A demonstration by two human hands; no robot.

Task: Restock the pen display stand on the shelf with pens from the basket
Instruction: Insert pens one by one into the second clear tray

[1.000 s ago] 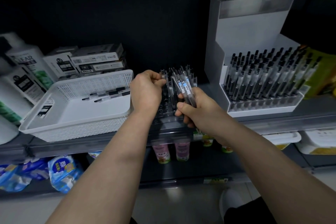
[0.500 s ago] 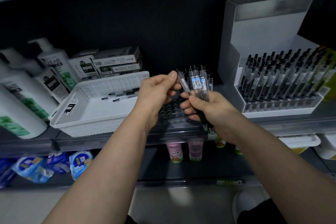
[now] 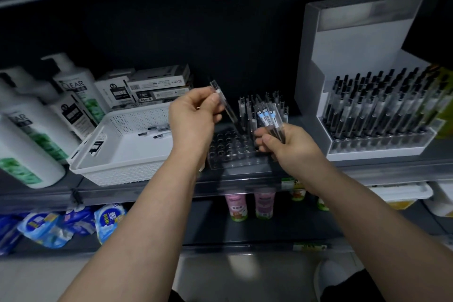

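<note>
**One pen poised over a half-filled stand**

Several white shampoo bottles (image 3: pixel 27 135) and stacked boxes (image 3: pixel 157 86) fill the left of the shelf (image 3: pixel 392 170). Just right of them sits the white basket (image 3: pixel 127 174), with a few loose pens (image 3: pixel 157 130) lying near its back wall.

Right of the basket, near mid-frame, the left hand (image 3: pixel 193 117) pinches a single pen (image 3: pixel 228 109) between thumb and fingertips. The pen is tilted, its lower end aimed down and to the right at the clear display stand (image 3: pixel 230 151). Whether the tip has reached a hole I cannot tell.

The stand's front rows show open holes, and a cluster of upright pens (image 3: pixel 247 108) fills its back. Just right of the stand, the right hand (image 3: pixel 291 149) is curled round a bundle of pens (image 3: pixel 267 117), holding them upright as a reserve. At the far right stands a white display (image 3: pixel 355 56), already packed with black pens.

The step in hand looks to be seating one pen. Next, the tip must be lined up with an open hole, the pen brought upright and pushed down, and another taken from the bundle.
</note>
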